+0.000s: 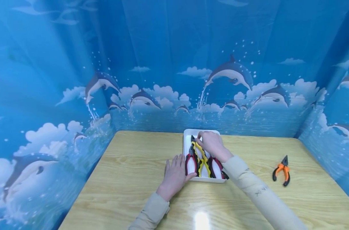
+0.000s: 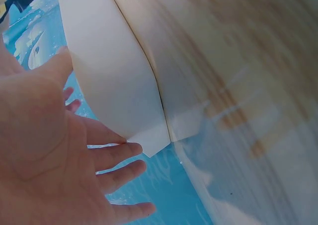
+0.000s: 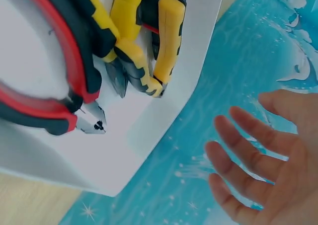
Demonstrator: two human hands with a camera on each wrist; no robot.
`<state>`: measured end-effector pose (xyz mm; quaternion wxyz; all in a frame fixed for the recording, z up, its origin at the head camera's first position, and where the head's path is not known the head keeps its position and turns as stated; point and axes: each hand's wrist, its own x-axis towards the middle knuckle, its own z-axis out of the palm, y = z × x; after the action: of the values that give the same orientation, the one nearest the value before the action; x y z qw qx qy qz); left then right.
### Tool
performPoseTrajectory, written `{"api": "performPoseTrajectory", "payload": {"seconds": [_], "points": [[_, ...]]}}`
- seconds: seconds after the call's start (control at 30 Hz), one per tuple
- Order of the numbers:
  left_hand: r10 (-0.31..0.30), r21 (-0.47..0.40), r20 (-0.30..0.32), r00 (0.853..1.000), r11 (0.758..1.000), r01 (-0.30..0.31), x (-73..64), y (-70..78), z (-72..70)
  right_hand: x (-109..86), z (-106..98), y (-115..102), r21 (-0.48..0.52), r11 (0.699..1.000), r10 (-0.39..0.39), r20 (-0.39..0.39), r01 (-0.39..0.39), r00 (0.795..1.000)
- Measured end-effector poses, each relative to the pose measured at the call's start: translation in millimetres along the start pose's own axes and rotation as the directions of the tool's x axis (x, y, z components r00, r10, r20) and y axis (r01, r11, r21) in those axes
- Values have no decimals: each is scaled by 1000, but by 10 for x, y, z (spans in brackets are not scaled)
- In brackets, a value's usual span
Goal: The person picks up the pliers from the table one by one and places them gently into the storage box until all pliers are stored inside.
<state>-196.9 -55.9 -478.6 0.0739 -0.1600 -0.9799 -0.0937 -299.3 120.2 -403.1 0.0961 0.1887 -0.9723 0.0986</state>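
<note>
A white tray [image 1: 208,180] on the table holds several pliers. Yellow-and-black pliers [image 1: 201,156] lie in its middle, red-and-black pliers [image 1: 196,161] to the left and another red-and-black pair [image 1: 218,163] to the right, its handle end reaching the front right corner. My left hand [image 1: 174,175] lies against the tray's left side, fingers straight, thumb at the front rim; the left wrist view shows fingertips on the tray's outer wall [image 2: 112,66]. My right hand [image 1: 212,144] is over the back of the tray. In the right wrist view its loosely bent fingers [image 3: 248,150] hold nothing.
Orange-and-black pliers [image 1: 284,169] lie on the wooden table [image 1: 128,179] well to the right of the tray. A blue curtain with dolphins [image 1: 230,73] hangs behind the table's back edge and along both sides.
</note>
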Motion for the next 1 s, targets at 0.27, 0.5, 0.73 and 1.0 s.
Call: {"api": "performPoseTrajectory", "payload": {"seconds": [0.27,0.5,0.73,1.0], "points": [[3,2,4,1000,1000,-3,-9,10,-11,-283,-2,56,-94,991,-119,-316,94,941],[0,-12,10,1000,1000,1,-8,8,-14,-492,0,73,-164,980,-175,-434,113,884],[8,-31,0,1000,999,-8,-18,12,-20,-666,67,106,-169,980,-175,-468,106,866],[10,-51,-8,1000,999,-11,-17,9,-20,-814,129,215,-112,993,-85,-451,38,889]]}}
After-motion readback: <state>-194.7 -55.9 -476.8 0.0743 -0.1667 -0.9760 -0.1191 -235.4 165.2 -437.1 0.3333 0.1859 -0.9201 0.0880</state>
